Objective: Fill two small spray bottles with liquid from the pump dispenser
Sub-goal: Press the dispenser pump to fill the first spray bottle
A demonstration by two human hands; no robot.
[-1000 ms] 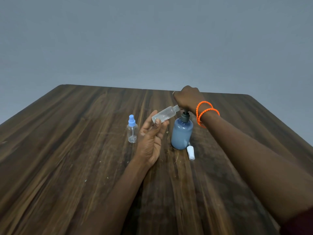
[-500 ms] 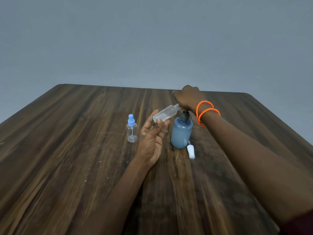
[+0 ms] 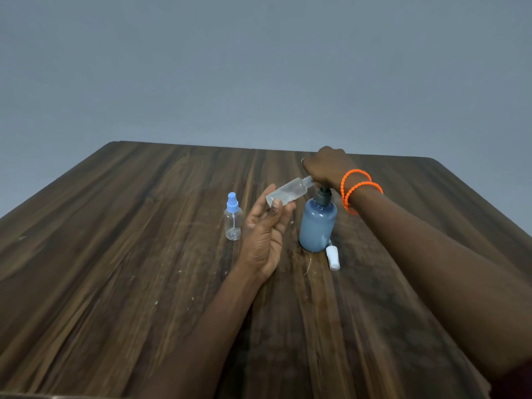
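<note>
Over on the left of the wooden table (image 3: 121, 254), a small spray bottle with a blue cap (image 3: 233, 218) is standing upright, cap on, looking nearly empty, so I'm judging that one is waiting its turn. Moving right, I'm watching my left hand (image 3: 266, 234) holding the uncapped clear bottle (image 3: 289, 192) off the table, thumb and fingers pinching its base end, palm turned up toward me. That bottle is lying tilted, its long axis running from lower left at the base up to the right, its open neck pointing at the pump head and sitting just beside or under the spout; I cannot tell whether neck and spout are touching, because my right hand (image 3: 326, 167) is covering them. That hand is curling down over the top of the blue pump dispenser (image 3: 316, 226), which is standing upright near the middle of the table, and only its dark collar is showing beneath the fingers. Two orange bracelets (image 3: 358, 188) are sitting on that wrist. Just right of the dispenser's base, a white spray cap (image 3: 333, 257) is lying on its side on the wood, apparently belonging to the bottle in hand. So I'm reading this as the filling of the first bottle. What comes next is calling for steady presses on the pump while I'm keeping the narrow neck lined up under the spout, or liquid will be running down the outside.
</note>
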